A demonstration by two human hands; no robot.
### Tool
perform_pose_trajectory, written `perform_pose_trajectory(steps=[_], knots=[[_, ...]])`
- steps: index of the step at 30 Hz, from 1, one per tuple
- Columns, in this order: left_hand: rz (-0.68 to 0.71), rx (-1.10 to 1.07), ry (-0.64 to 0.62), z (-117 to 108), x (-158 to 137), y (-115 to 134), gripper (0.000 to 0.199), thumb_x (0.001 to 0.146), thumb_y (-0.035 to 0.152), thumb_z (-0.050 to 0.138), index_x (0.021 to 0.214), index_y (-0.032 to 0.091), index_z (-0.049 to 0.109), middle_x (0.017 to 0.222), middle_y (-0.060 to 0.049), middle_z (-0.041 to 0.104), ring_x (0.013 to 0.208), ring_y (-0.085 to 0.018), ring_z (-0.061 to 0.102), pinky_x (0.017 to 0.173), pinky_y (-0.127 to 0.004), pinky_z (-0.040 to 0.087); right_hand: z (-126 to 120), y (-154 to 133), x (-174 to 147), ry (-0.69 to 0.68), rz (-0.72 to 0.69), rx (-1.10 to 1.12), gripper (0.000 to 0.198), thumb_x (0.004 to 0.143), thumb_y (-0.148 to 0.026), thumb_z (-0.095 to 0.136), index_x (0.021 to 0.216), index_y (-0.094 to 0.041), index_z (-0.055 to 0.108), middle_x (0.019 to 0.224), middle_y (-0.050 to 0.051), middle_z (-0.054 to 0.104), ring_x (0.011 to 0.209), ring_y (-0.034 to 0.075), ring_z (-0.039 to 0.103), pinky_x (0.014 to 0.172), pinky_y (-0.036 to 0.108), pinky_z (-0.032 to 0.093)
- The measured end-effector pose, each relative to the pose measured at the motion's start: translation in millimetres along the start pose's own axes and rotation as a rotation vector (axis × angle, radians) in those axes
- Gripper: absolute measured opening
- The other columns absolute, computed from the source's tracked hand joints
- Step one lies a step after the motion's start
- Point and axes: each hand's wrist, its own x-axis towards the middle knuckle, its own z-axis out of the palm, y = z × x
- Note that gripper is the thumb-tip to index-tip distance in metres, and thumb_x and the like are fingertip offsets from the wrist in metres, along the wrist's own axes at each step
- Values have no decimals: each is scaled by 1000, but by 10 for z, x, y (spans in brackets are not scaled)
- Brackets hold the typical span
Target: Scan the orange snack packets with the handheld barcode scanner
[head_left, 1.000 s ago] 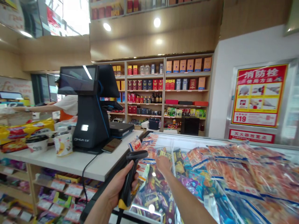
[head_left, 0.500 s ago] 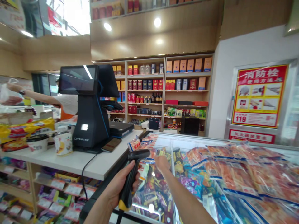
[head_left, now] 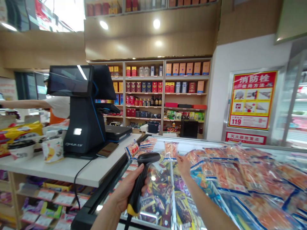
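A black-and-yellow barcode scanner (head_left: 137,185) is gripped in my left hand (head_left: 128,185), its head tilted up and its cable hanging below. My right hand (head_left: 184,165) pinches the lower right corner of a clear food packet (head_left: 171,150) with orange-pink contents and a blue edge, above the far part of the chest freezer. Left of it, a similar packet (head_left: 131,149) leans at the freezer's corner. Many more such packets (head_left: 249,172) lie heaped on the right side of the freezer. Below both hands, colourful wrapped ice creams (head_left: 155,195) show in the freezer.
On the left, a white counter (head_left: 91,172) bears a black checkout terminal (head_left: 82,124), a phone (head_left: 107,149), a paper cup (head_left: 54,150) and a yellow snack bag (head_left: 26,132). Another person's arm (head_left: 26,104) stretches out behind. Shelves of boxes (head_left: 144,87) line the back wall.
My right hand has moved right with the packet, which now shows its broad side. The scanner has shifted slightly right in view. The camera has turned a little to the right.
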Motion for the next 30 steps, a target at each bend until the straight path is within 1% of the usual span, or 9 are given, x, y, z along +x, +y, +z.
perform_pose_trajectory(steps=[3,7,13,17,20,24,26,28,30], knots=[[-18,-3,-81,66,47,-37,31,70,42,45,81,13,51,50,2,48,36,-6,40,37,-18,29,-127,53,37,60,5,19,34,69,-36,38,80,-14,62,77,6,63,71,17,55,65,23,37],[-62,-4,-156,146,116,-91,30,70,41,46,82,14,51,51,3,48,36,-6,42,37,-18,29,-249,77,72,92,-13,38,34,69,-35,38,79,-13,62,76,7,63,69,17,55,65,23,37],[-73,29,-161,279,168,-156,33,70,44,45,82,13,50,51,2,49,37,-6,41,37,-17,29,-407,121,114,161,-38,22,33,68,-35,37,76,-14,62,73,7,63,69,18,54,63,25,36],[-54,26,-169,304,222,-183,33,70,43,45,84,13,50,51,3,48,36,-5,40,36,-17,29,-519,173,186,230,-42,9,35,69,-37,36,76,-14,61,73,8,62,69,19,54,63,26,36],[-38,27,-157,304,241,-174,34,71,43,45,87,14,49,51,3,48,36,-5,40,36,-17,29,-659,247,276,274,-51,-59,33,70,-33,35,79,-13,60,76,8,62,71,19,53,63,26,35],[-16,34,-115,240,184,-90,34,70,44,46,85,14,49,52,3,48,36,-5,40,36,-17,30,-915,355,381,324,13,-275,31,72,-28,34,82,-13,59,79,9,60,73,20,51,64,28,33],[-9,40,-103,160,132,-27,33,70,43,46,84,14,49,52,3,48,37,-5,40,37,-17,31,-1008,364,402,418,13,-379,32,71,-25,34,90,-11,56,87,12,58,81,22,49,69,30,32],[7,45,-78,51,76,38,32,70,43,46,85,15,49,53,3,47,38,-5,40,37,-17,30,-1025,320,392,541,-38,-445,35,70,-22,37,100,-10,51,101,14,52,93,24,42,76,33,28],[17,43,-50,-72,22,97,31,70,43,46,86,15,49,54,3,47,39,-5,41,37,-16,30,-939,223,349,583,-118,-463,37,69,-21,39,104,-14,48,109,12,46,100,24,37,81,36,24]])
